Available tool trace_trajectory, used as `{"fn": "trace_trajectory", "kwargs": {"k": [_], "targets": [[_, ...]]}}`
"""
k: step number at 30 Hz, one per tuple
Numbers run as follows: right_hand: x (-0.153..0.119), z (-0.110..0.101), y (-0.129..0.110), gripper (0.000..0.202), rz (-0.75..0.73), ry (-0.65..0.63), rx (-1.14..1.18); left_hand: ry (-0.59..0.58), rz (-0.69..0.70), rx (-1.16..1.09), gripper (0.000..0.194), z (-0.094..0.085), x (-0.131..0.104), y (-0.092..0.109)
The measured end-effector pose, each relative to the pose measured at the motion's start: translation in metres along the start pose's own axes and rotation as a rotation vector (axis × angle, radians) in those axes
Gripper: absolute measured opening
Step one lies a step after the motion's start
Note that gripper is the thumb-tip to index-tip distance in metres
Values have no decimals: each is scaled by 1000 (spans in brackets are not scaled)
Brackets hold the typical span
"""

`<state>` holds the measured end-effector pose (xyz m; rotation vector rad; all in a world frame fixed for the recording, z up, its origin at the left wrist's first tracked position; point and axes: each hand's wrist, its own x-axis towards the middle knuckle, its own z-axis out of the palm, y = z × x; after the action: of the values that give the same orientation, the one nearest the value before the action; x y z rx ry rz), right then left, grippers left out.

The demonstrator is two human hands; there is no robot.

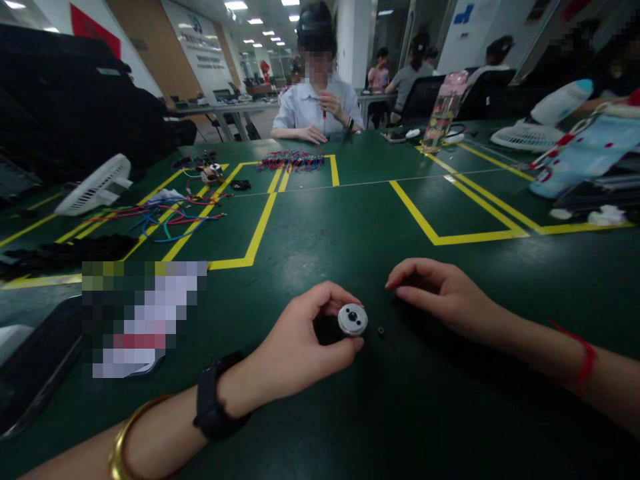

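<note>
Between the thumb and fingers of my left hand (305,333) is a round silver metal part (353,320), shaped like a thick disc. Its face, turned up toward me, has a dark centre and small dark holes. A tiny dark ring-shaped piece (381,331) lies on the green table just right of it. My right hand (443,290) hovers at or just above the tabletop, farther right. Its fingers are curved, the thumb stays apart from the index finger, and nothing shows between them.
Yellow tape lines (435,239) mark the table (325,227). Left are loose coloured wires (170,217), a white fan (97,187) and a dark phone-like slab (43,363). Across sits a person (317,100) near a wire pile (293,160). A bottle (443,113) and blue bag (585,150) stand right.
</note>
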<state>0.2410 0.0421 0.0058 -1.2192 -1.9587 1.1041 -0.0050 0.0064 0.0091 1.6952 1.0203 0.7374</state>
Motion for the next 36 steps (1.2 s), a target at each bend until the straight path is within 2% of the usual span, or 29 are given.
{"fn": "trace_trajectory", "kwargs": {"k": [2,6,8,10,13,15,20,24,30,36], "targets": [[1,0,-1,14,8,41,-15,-4,2,-6,32,0,0,0],[-3,2,-8,21,-246,-190,-284,-3,0,-21,32,0,0,-1],[-4,6,-10,19,-354,-257,-378,-6,0,-27,32,0,0,-1],[-4,11,-13,13,-390,-209,-355,-1,6,-27,32,1,0,-1],[-3,18,-22,12,-397,4,-220,15,15,-28,29,2,1,0],[-2,23,-30,13,-399,96,-182,19,19,-22,26,2,1,0],[-1,31,-39,15,-374,14,-151,20,33,-9,20,4,1,-2],[-2,32,-37,22,-429,-43,-124,18,40,-9,22,4,2,-2],[-1,32,-38,17,-329,-10,-104,25,25,4,21,4,2,-2],[-4,25,-36,29,-475,-55,-303,17,40,-17,23,5,2,-4]]}}
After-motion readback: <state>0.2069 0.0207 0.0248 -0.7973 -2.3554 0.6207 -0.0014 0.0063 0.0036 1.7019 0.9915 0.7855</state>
